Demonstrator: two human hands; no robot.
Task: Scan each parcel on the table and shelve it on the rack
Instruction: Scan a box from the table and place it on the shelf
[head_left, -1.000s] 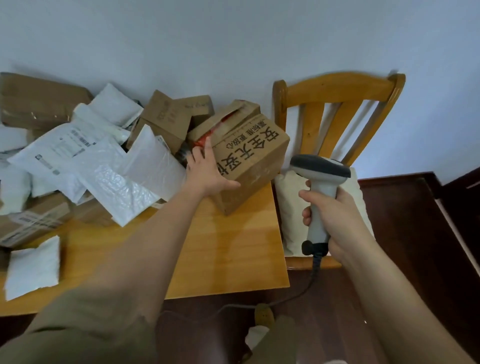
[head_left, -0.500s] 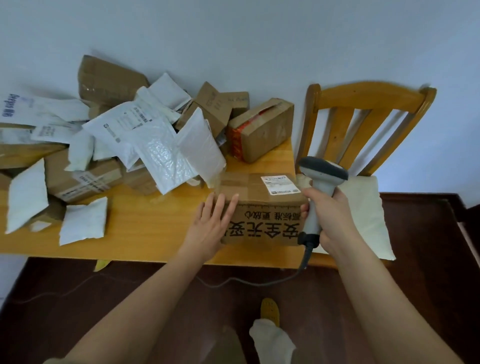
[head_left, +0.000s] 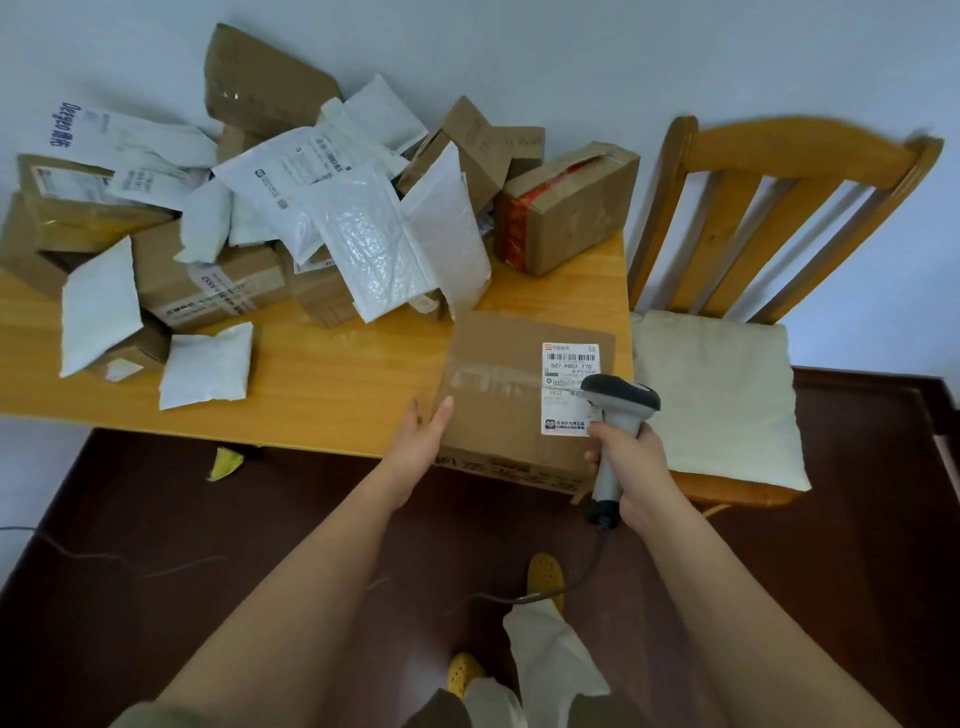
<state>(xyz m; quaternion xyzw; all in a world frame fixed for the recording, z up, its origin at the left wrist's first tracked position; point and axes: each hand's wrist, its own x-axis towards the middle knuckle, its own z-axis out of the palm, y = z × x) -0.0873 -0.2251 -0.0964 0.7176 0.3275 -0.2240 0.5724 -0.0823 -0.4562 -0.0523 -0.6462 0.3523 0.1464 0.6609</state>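
Gripping a grey pistol-shaped scanner (head_left: 618, 415), the right hand (head_left: 631, 467) aims at the taped cardboard box's (head_left: 498, 384) white label (head_left: 569, 387) while the flat left hand (head_left: 418, 447) steadies its side.

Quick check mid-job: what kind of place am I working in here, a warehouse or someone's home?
Likely a home room used for parcel sorting: a wooden dining-style table, a wooden chair with a seat cushion, plain painted walls, no warehouse fittings in view.

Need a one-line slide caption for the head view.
Right hand aims scanner at box label; left hand steadies it.
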